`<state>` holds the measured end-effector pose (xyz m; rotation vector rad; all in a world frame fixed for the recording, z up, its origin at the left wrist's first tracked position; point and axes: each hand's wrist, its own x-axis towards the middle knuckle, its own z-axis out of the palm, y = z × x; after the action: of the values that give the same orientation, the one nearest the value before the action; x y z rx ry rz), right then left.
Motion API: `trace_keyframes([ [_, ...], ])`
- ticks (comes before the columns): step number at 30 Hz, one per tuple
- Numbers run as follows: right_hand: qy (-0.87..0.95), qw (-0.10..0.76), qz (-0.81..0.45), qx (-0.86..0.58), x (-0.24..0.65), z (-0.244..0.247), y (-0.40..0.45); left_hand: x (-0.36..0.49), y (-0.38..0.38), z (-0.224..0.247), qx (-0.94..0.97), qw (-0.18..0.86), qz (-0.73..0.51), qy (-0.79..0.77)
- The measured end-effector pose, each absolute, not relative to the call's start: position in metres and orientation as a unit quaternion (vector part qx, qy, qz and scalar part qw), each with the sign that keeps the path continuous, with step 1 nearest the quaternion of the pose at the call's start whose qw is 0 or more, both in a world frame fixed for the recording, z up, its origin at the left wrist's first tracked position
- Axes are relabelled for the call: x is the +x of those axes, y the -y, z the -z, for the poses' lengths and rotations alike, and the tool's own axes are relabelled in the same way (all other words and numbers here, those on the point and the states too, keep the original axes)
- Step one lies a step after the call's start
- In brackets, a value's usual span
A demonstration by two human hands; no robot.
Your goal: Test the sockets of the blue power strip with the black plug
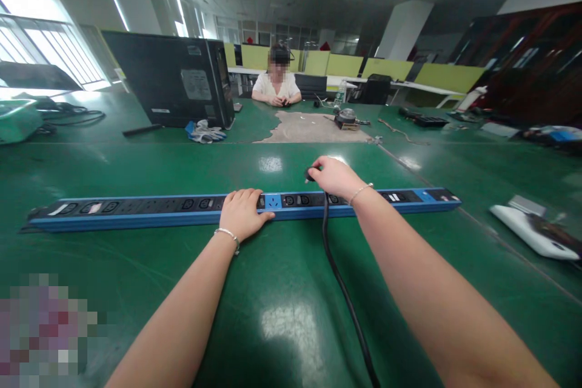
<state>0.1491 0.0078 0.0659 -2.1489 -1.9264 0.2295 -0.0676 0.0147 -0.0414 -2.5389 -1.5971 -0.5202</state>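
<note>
A long blue and black power strip (150, 212) lies across the green table, with rows of sockets on its top. My left hand (243, 213) rests over the strip, thumb on its near side and fingers across the top, just left of a blue socket. Above the strip, right of that socket, my right hand (331, 174) pinches a black plug (311, 174), its metal pins pointing down and left. The plug is apart from the strip. A thick black cable (343, 288) hangs from under my right hand and runs toward the near edge of the view.
Across the green table (159, 291) a person (276, 86) sits with both hands together. A black computer case (173, 79) and gloves (205, 132) stand at the back left. Far right lies a white object (530, 230); a small device (346, 118) is at the back.
</note>
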Motion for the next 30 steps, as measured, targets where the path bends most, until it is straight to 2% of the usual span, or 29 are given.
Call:
trace_keyframes([
  [4, 0.644, 0.080, -0.085, -0.756, 0.184, -0.040, 0.002, -0.068, -0.016, 0.042, -0.833, 0.049, 0.169, 0.525],
  [9, 0.631, 0.065, -0.084, -0.769, 0.186, -0.026, 0.009, -0.068, -0.016, 0.043, -0.832, 0.052, 0.169, 0.525],
  [16, 0.644, 0.005, -0.053, -0.764, 0.176, -0.024, 0.010, -0.068, -0.016, 0.044, -0.832, 0.037, 0.173, 0.526],
  [30, 0.679, -0.053, -0.046, -0.731, 0.172, -0.028, -0.004, -0.068, -0.017, 0.046, -0.833, 0.049, 0.176, 0.522],
])
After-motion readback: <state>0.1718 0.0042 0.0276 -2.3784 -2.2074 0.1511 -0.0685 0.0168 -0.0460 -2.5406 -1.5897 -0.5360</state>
